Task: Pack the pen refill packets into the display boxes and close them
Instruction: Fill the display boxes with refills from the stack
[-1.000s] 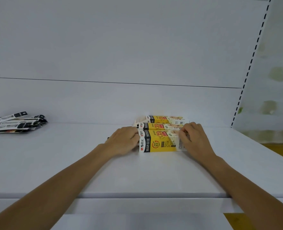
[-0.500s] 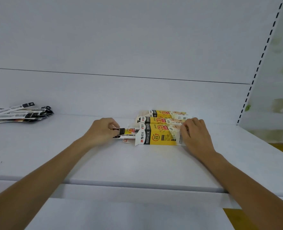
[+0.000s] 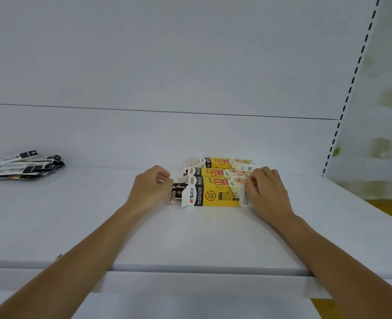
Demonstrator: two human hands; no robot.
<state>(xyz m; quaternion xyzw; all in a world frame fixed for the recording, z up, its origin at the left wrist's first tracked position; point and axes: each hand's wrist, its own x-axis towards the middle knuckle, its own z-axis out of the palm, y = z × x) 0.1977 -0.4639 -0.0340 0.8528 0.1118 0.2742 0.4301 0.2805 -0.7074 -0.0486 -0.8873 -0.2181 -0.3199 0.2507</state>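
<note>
Left hand [image 3: 152, 188]: fingers curled, fingertips closed on the black header ends of the refill packets [image 3: 178, 192] that stick out of the open left end of the nearest display box [image 3: 215, 192]. The grip reads as a pinch, though the thumb is partly hidden behind the knuckles. The hand's heel sits low over the white shelf [image 3: 190, 238].

Right hand [image 3: 267, 192]: fingers bent over the top right end of the same box and thumb against its near face, so that end is held down on the shelf.

Nearest display box: yellow with a white and black band at its left, lying on its long side parallel to the shelf's front edge. Its left flap stands open and angled outward. The refill packets are mostly inside, and only their header ends show between the flap and the left fingertips.

Middle display box [image 3: 213, 172]: same print, lying directly behind the nearest box and touching it, left end open. Far display box [image 3: 222, 161]: behind that again, close to the back panel, with its left flap also raised.

Loose pile of refill packets [image 3: 22, 165]: at the far left of the shelf, well apart from the boxes, fanned in a low stack with the black headers pointing right.

A slotted upright [image 3: 351, 88] runs up the right side of the back panel.
</note>
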